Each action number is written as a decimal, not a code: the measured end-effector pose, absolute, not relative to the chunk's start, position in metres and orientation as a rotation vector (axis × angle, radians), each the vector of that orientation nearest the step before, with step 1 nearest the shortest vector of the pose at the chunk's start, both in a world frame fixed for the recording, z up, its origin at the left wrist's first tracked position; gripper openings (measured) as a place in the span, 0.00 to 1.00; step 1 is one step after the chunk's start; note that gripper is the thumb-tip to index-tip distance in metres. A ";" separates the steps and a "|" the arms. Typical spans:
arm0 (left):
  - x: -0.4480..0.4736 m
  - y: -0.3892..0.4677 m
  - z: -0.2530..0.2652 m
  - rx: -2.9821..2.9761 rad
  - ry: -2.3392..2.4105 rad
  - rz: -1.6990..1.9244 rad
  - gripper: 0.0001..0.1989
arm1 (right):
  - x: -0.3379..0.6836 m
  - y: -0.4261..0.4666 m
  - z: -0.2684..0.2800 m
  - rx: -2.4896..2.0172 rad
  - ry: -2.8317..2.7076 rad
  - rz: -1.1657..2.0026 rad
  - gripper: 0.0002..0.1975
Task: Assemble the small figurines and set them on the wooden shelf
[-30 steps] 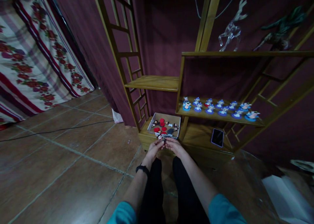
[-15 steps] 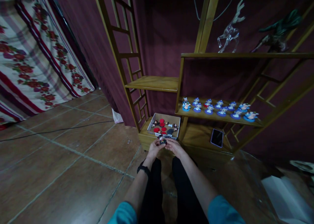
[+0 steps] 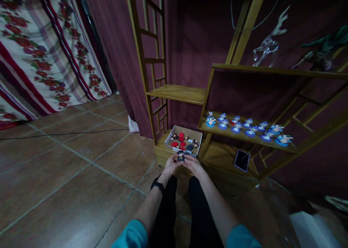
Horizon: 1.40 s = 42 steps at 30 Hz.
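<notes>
Between my two hands, a small dark-haired figurine (image 3: 181, 155) stands upright on a dark round base. My left hand (image 3: 173, 163) grips the base from the left, fingers closed. My right hand (image 3: 191, 163) pinches it from the right. Just beyond the hands, an open cardboard box (image 3: 187, 131) rests on the low shelf. Inside lie several figurines with dark hair and several red discs (image 3: 181, 135), plus a dark grey piece (image 3: 189, 147). The hands partly cover the near side of the box.
Several blue and purple figurines (image 3: 236, 127) stand in rows on the wooden shelf (image 3: 217, 131) to the right. A tablet-like device (image 3: 241, 160) lies on the lower shelf. A clear deer statue (image 3: 269, 45) stands above. A black cable (image 3: 65, 134) crosses the tiled floor.
The camera view has tilted and turned a little, so the shelf appears shifted right. Both hands still hold the figurine in nearly the same spot; it now looks more upright.
</notes>
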<state>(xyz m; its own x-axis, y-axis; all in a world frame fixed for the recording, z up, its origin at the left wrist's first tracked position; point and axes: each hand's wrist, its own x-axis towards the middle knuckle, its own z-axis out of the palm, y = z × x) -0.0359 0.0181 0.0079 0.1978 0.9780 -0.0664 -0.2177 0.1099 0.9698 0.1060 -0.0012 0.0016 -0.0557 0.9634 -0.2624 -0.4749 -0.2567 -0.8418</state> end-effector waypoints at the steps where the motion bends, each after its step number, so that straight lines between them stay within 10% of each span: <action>1: -0.036 0.018 0.008 1.055 0.941 1.106 0.23 | 0.106 -0.001 0.001 -1.021 -0.674 1.594 0.16; 42: -0.037 0.021 0.005 0.903 0.880 1.167 0.24 | 0.103 0.010 -0.015 -1.049 -0.635 1.593 0.16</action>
